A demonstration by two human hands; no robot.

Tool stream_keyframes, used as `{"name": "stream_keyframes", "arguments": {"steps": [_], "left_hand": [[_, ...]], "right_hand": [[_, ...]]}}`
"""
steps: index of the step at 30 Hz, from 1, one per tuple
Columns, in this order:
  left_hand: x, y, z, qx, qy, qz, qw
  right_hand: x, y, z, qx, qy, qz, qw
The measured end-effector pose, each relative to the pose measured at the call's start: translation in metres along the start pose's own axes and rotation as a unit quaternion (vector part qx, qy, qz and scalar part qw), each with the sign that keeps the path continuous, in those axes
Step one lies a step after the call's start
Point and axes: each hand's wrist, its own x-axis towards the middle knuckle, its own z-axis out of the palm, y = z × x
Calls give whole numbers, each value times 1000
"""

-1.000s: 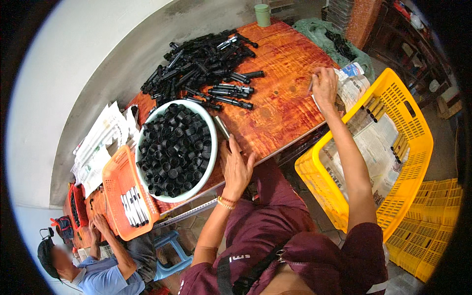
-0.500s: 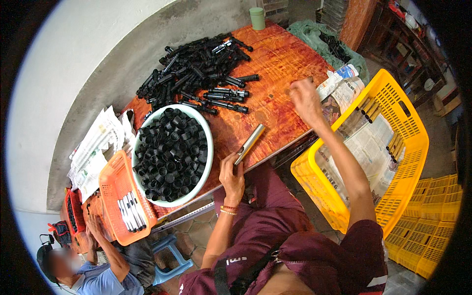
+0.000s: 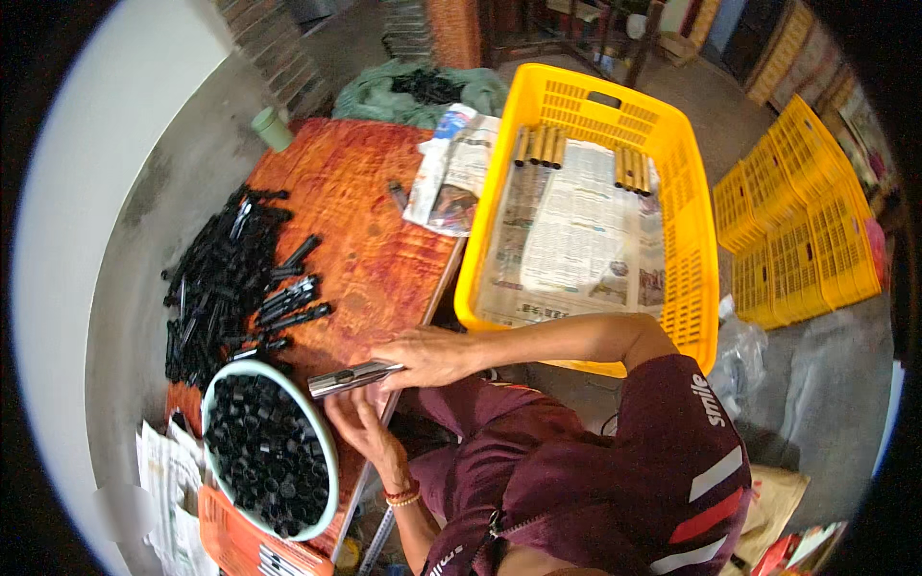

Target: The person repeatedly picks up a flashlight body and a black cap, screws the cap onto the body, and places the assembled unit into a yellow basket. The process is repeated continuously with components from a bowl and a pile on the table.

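Metal tube (image 3: 353,378) sits pinched in my right hand (image 3: 432,355); my left hand (image 3: 360,427) cups loosely beneath, holding nothing, bowl of black caps (image 3: 322,437) at nine o'clock.

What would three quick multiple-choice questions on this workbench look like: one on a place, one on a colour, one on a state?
1. Where does the bowl of black caps stand?
A. At the wooden table's near left corner
B. Inside the crate
C. On the floor

2. What colour is the crate lined with newspaper?
A. Blue
B. Yellow
C. Black

3. What is the metal tube doing?
A. Lying alone on the table
B. Standing in the cup
C. Held between both hands

Answers: 1 A, it sits beside the pile of black tubes. 2 B, its walls are bright yellow. 3 C, the right hand grips it from above and the left hand is under it.
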Motion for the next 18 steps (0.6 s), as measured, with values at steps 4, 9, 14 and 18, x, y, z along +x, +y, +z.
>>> {"name": "stream_keyframes", "arguments": {"steps": [4, 9, 14, 18], "left_hand": [[-4, -19, 28, -147, -85, -120, 978], [18, -1, 40, -157, -19, -123, 980], [50, -31, 22, -94, 33, -129, 987], [55, -47, 39, 10, 81, -100, 992]], "right_hand": [[-20, -16, 14, -89, -13, 3, 996], [-49, -28, -38, -56, 79, 71, 993], [-119, 53, -154, -211, 415, 190, 864], [-218, 164, -212, -346, 426, 361, 754]]}}
